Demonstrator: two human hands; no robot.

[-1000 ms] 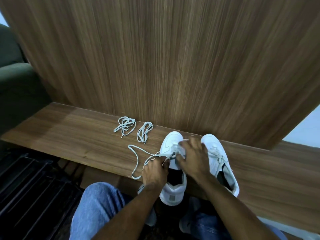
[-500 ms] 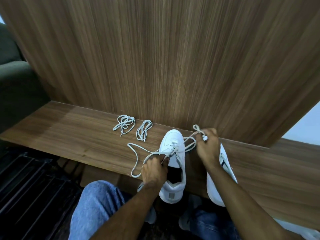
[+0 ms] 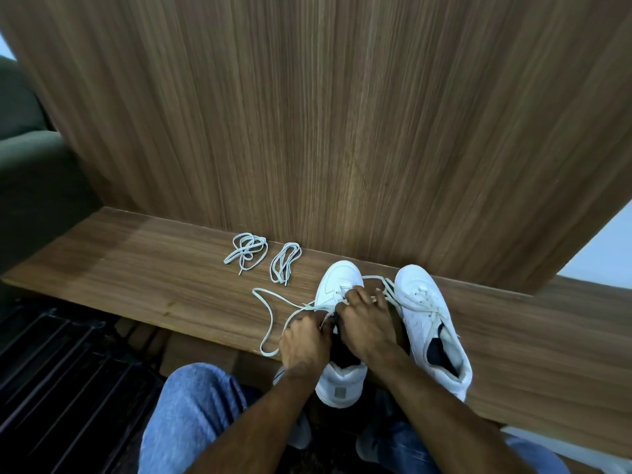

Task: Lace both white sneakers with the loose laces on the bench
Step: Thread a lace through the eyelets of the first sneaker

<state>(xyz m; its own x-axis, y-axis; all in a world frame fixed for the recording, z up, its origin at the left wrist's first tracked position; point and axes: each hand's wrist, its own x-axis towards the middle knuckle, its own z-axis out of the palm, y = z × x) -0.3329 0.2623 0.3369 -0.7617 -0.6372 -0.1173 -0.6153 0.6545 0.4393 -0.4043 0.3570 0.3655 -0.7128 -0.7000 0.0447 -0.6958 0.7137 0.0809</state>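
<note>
Two white sneakers stand side by side on the wooden bench (image 3: 143,268), toes toward the back panel. The left sneaker (image 3: 338,282) is partly laced; its white lace (image 3: 270,313) trails in a long loop to the left over the bench's front edge. My left hand (image 3: 304,340) grips the lace at the shoe's left eyelets. My right hand (image 3: 366,319) lies over the tongue and pinches the lace's other end, which crosses toward the right sneaker (image 3: 427,313). The right sneaker shows laces across its upper.
Two bundled loose laces lie behind the left sneaker, one (image 3: 246,251) beside the other (image 3: 285,261). A wood panel (image 3: 342,114) rises behind the bench. A dark slatted rack (image 3: 61,378) sits lower left, my jeans-clad knees (image 3: 191,415) below.
My right hand, which had pulled the lace up and right toward the back panel, has come back down onto the left sneaker's tongue. My left hand stays at the eyelets.
</note>
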